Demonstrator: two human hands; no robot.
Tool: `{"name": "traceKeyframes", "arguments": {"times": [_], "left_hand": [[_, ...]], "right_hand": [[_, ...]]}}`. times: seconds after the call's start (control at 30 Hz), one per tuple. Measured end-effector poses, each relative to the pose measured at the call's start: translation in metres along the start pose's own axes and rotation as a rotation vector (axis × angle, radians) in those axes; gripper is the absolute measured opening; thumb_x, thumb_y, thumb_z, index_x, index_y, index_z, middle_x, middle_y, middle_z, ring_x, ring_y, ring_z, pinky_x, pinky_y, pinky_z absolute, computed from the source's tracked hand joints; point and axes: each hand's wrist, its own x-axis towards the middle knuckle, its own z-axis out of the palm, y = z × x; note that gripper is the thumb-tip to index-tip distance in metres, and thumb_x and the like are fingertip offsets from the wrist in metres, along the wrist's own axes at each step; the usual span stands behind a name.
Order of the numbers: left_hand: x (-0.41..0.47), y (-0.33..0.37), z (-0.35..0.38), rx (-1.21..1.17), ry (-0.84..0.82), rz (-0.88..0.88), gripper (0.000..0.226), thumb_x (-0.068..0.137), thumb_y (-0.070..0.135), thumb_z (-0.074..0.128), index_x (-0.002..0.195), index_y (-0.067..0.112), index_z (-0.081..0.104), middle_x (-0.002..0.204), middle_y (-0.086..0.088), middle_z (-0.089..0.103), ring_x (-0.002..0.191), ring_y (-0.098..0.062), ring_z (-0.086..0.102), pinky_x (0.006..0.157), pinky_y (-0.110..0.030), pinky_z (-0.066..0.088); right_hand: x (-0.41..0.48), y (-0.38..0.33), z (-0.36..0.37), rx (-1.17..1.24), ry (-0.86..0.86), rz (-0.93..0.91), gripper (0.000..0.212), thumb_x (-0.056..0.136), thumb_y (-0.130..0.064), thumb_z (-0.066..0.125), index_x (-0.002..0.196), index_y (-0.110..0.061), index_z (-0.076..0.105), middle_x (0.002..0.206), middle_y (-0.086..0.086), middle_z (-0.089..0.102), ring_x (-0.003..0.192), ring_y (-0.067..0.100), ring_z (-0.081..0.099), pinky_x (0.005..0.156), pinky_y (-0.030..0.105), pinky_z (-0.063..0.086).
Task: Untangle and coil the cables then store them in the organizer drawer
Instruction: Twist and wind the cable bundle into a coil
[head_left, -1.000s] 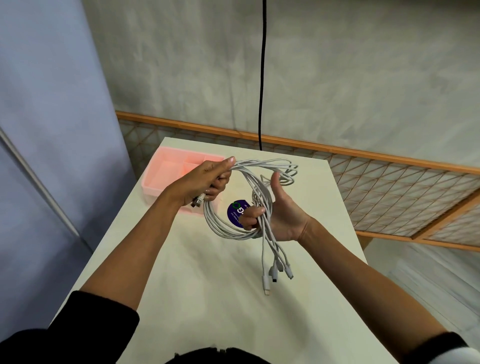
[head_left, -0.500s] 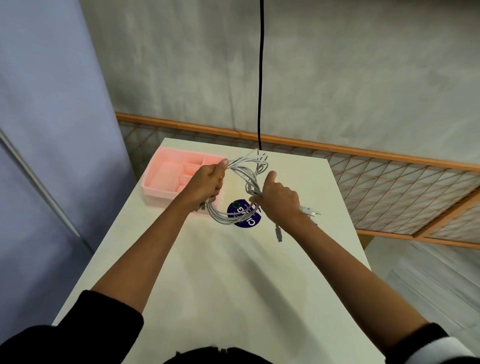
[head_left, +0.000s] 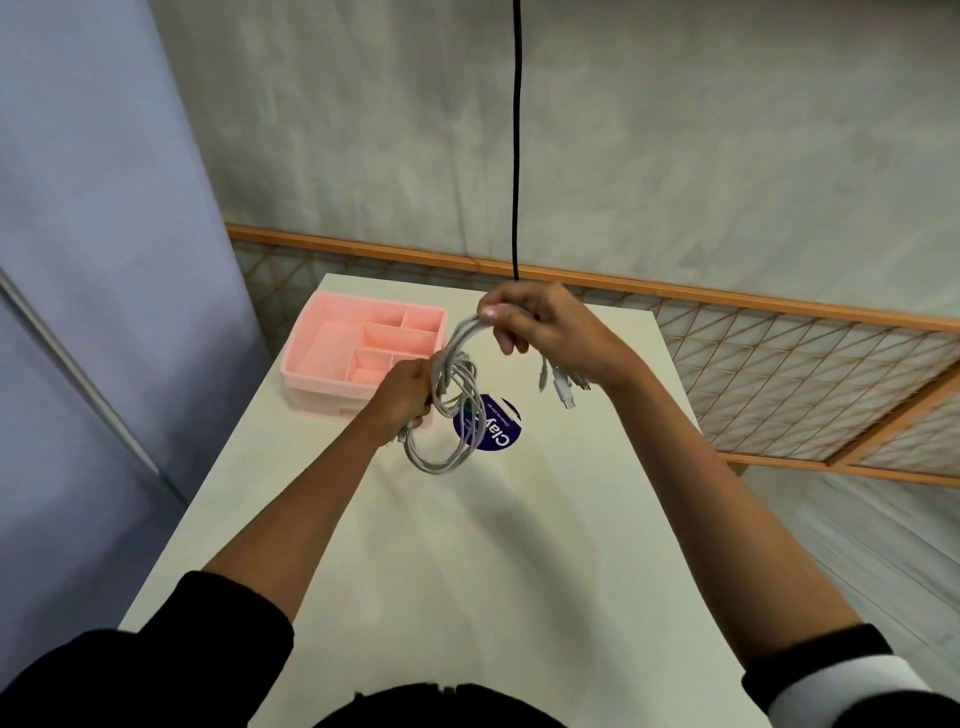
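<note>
Head-cam view looking down at a pale bench (head_left: 467, 571), w/ both forearms reaching fwd and black sleeves at the bottom edge. Far left stood a blue-grey wall panel. On the bench's far-left corner sat a pink organizer (head_left: 306, 382), open on top and divided into several compartments. Just right of it, the left hand (head_left: 405, 389) was curled tight round a bundle of white cables (head_left: 460, 376), gripping the coil at its left side; loops hung below that hand, over the bench top. Behind the loops a round dark-blue sticker (head_left: 501, 434) w/ white lettering lay flat on the bench. The cables arced up & right from the left hand to the right hand (head_left: 545, 327), which was held higher and farther back, fingers closed round the strands. Under the right wrist several plug ends (head_left: 563, 389) dangled free, clear of the bench. A thin black cord (head_left: 516, 156) hung straight down the grey wall, its lower end hidden behind the right hand. Far right, a wooden lattice screen (head_left: 779, 374) ran along the wall's base.
</note>
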Motion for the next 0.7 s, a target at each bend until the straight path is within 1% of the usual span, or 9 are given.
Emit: {"name": "traceKeyframes", "arguments": {"times": [0.07,0.13,0.2,0.27,0.37,0.4,0.47,0.57,0.7], "left_hand": [[-0.001,-0.004,0.010,0.053,-0.028,-0.003,0.035,0.102,0.021,0.043,0.068,0.019,0.053,0.041,0.008,0.030,0.042,-0.013,0.021,0.043,-0.020,0.018],[-0.002,-0.007,0.020,0.086,-0.032,-0.023,0.035,0.101,0.023,0.047,0.066,0.024,0.055,0.041,0.008,0.031,0.042,-0.013,0.021,0.044,-0.022,0.018],[-0.001,-0.013,0.025,0.132,-0.033,-0.044,0.029,0.101,0.019,0.043,0.079,0.017,0.061,0.043,0.007,0.037,0.044,-0.013,0.026,0.039,-0.019,0.020],[-0.003,-0.018,0.026,0.208,-0.029,-0.048,0.031,0.102,0.022,0.038,0.086,0.006,0.059,0.052,0.001,0.039,0.045,-0.013,0.030,0.038,-0.019,0.023],[-0.005,-0.024,0.025,0.308,0.014,-0.012,0.044,0.101,0.037,0.037,0.069,0.009,0.045,0.056,-0.002,0.039,0.045,-0.014,0.033,0.043,-0.022,0.025],[-0.005,-0.027,0.024,0.289,0.018,-0.006,0.043,0.101,0.040,0.038,0.070,0.010,0.046,0.055,-0.001,0.038,0.044,-0.013,0.032,0.042,-0.021,0.025],[-0.004,-0.028,0.016,0.127,0.002,-0.033,0.037,0.100,0.040,0.042,0.076,0.014,0.052,0.053,0.002,0.033,0.040,-0.009,0.027,0.038,-0.018,0.022],[-0.003,-0.026,-0.003,-0.131,0.017,-0.101,0.038,0.098,0.041,0.046,0.067,0.019,0.043,0.048,0.007,0.030,0.037,-0.006,0.024,0.037,-0.016,0.020],[-0.002,-0.017,-0.024,-0.313,0.020,-0.107,0.042,0.097,0.045,0.045,0.064,0.021,0.036,0.047,0.009,0.027,0.036,-0.006,0.022,0.038,-0.015,0.020]], "right_hand": [[0.003,-0.007,0.001,0.043,0.035,-0.047,0.013,0.097,-0.013,0.051,0.094,-0.006,0.062,0.062,0.005,0.056,0.058,0.011,0.048,0.057,0.022,0.040],[0.007,-0.014,0.004,0.086,0.081,-0.097,0.013,0.097,-0.011,0.050,0.093,-0.007,0.061,0.060,0.003,0.054,0.056,0.011,0.046,0.055,0.020,0.039],[0.008,-0.016,0.002,0.149,0.163,-0.137,0.014,0.097,-0.009,0.049,0.090,-0.009,0.061,0.057,-0.002,0.052,0.053,0.009,0.044,0.053,0.018,0.036],[0.007,-0.017,-0.006,0.199,0.252,-0.166,0.016,0.097,-0.009,0.049,0.087,-0.010,0.061,0.054,-0.006,0.051,0.052,0.008,0.042,0.052,0.018,0.035],[0.000,-0.012,-0.016,0.229,0.354,-0.174,0.017,0.097,-0.009,0.049,0.086,-0.011,0.061,0.054,-0.010,0.051,0.052,0.006,0.043,0.053,0.019,0.034],[-0.002,-0.008,-0.020,0.242,0.394,-0.160,0.017,0.097,-0.009,0.049,0.085,-0.010,0.060,0.054,-0.011,0.051,0.053,0.005,0.043,0.053,0.018,0.034],[-0.009,0.003,-0.031,0.289,0.513,-0.118,0.017,0.098,-0.010,0.048,0.084,-0.011,0.059,0.055,-0.012,0.049,0.053,0.003,0.042,0.052,0.016,0.034],[-0.024,0.033,-0.057,0.386,0.738,-0.049,0.020,0.097,-0.015,0.048,0.080,-0.015,0.057,0.054,-0.012,0.048,0.051,0.003,0.039,0.050,0.017,0.032],[-0.047,0.084,-0.071,0.437,0.957,0.140,0.026,0.098,-0.017,0.048,0.073,-0.018,0.054,0.051,-0.012,0.048,0.049,0.005,0.039,0.049,0.019,0.032]]}}
